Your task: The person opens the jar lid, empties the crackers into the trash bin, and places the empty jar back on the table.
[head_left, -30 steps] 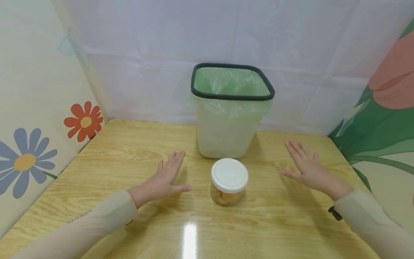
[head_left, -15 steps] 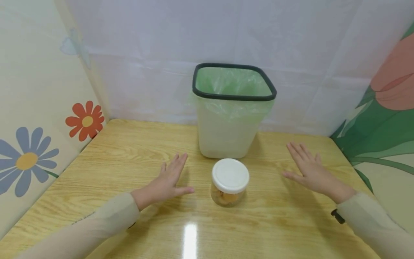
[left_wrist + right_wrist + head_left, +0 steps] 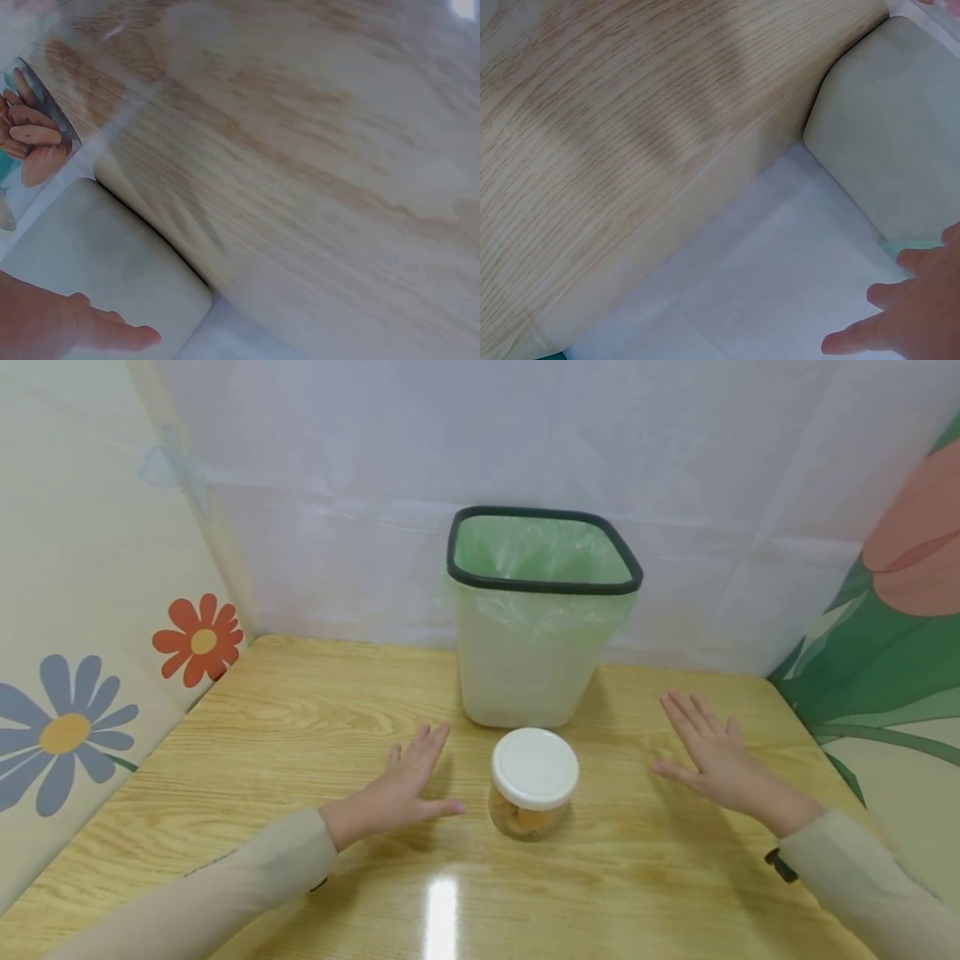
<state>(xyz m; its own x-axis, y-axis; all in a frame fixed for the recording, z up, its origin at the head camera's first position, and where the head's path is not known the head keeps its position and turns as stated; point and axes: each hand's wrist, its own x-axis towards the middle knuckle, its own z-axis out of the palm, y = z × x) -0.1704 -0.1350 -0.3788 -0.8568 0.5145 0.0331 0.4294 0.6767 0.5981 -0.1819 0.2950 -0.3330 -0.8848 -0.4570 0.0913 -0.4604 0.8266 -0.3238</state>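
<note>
A clear jar (image 3: pixel 528 820) with a white lid (image 3: pixel 535 768) stands upright on the wooden table, something orange-brown inside it. Left of the jar is my left hand (image 3: pixel 397 787), fingers straight and thumb spread toward the jar, apart from it. My right hand (image 3: pixel 720 767) is farther off on the jar's right, also straight-fingered with the thumb out. Both hands hold nothing. Behind the jar stands a whitish bin (image 3: pixel 525 672) with a dark rim and a green liner bag (image 3: pixel 543 547). Each wrist view shows part of a hand in front of the bin (image 3: pixel 105 247).
The wooden table (image 3: pixel 315 718) runs back to a white cloth backdrop (image 3: pixel 337 552). Flower-printed panels flank it, with a red flower (image 3: pixel 201 642) on the left and a pink tulip (image 3: pixel 911 560) on the right. Light glares off the table's front.
My left hand has drifted right and slightly nearer the front, closer to the jar. The right hand has barely moved. Jar and bin stay put on the table.
</note>
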